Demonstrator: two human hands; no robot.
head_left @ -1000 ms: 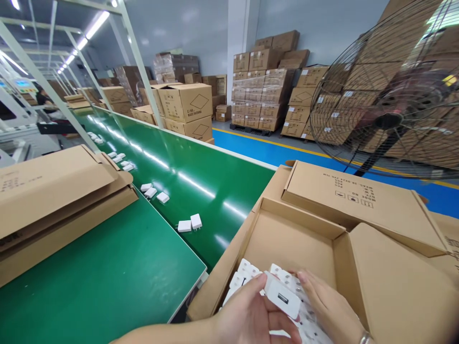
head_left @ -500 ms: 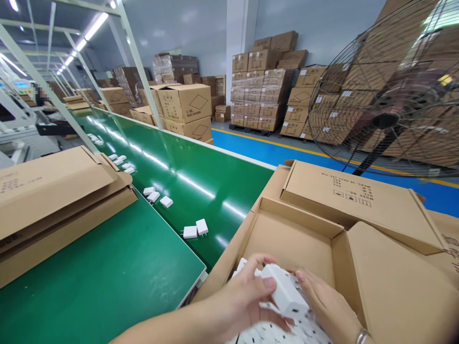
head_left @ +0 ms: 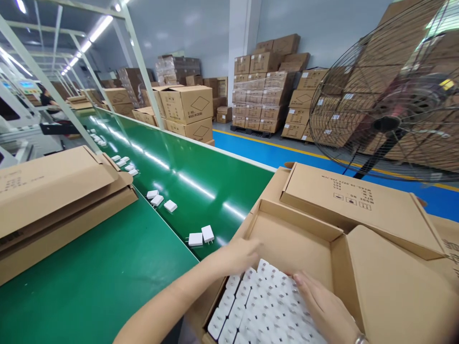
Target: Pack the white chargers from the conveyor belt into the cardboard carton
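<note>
In the open cardboard box [head_left: 294, 229] stand rows of white plug chargers [head_left: 268, 296], packed close with their prongs up. Over the box's left side is my left hand [head_left: 240, 258], smeared by motion, its fingers curled and partly hidden; no charger shows in it. My right hand [head_left: 319, 303] lies with fingers stretched along the right side of the packed chargers, touching them. Two loose chargers [head_left: 195, 239] rest on the green conveyor belt [head_left: 201, 191], just left of the box.
More chargers [head_left: 157, 200] lie spaced along the belt's near edge. A folded carton [head_left: 53, 186] sits on the green side table [head_left: 89, 267]. Behind the box lies another carton [head_left: 358, 205], with a large fan [head_left: 387, 119] beyond. Stacked cartons [head_left: 190, 105] stand across the belt.
My left hand held a white charger above the packed rows; now it has moved up and left, with no charger visible in it. My right hand stays by the chargers.
</note>
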